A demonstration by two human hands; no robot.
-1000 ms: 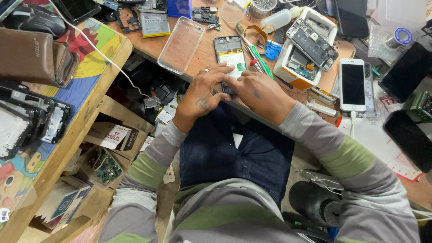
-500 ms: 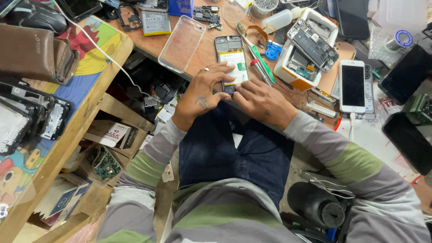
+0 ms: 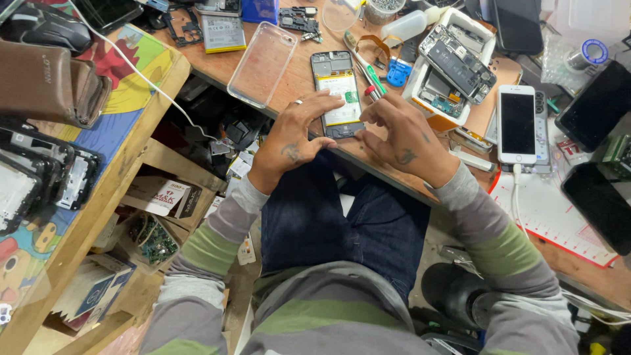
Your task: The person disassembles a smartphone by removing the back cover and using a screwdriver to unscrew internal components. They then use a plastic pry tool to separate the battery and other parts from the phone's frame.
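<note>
An opened phone (image 3: 335,89) with its back off lies on the wooden table (image 3: 289,85) near the front edge, its battery and green board showing. My left hand (image 3: 292,141) rests at the phone's lower left, fingers spread over its edge and thumb at its bottom end. My right hand (image 3: 401,135) is curled against the lower right edge, fingertips touching the phone. A green and red screwdriver (image 3: 373,82) lies just beside the right fingertips. What the right fingertips pinch, if anything, is hidden.
A clear phone case (image 3: 263,62) lies left of the phone. A white box holding a dismantled phone (image 3: 453,66), a white phone (image 3: 517,123) and dark screens (image 3: 598,98) are to the right. A brown pouch (image 3: 46,82) and phone frames (image 3: 39,174) sit on the left shelf.
My hands have drawn apart and back toward the phone's bottom end, uncovering more of its lower half. The phone itself has stayed in place.
</note>
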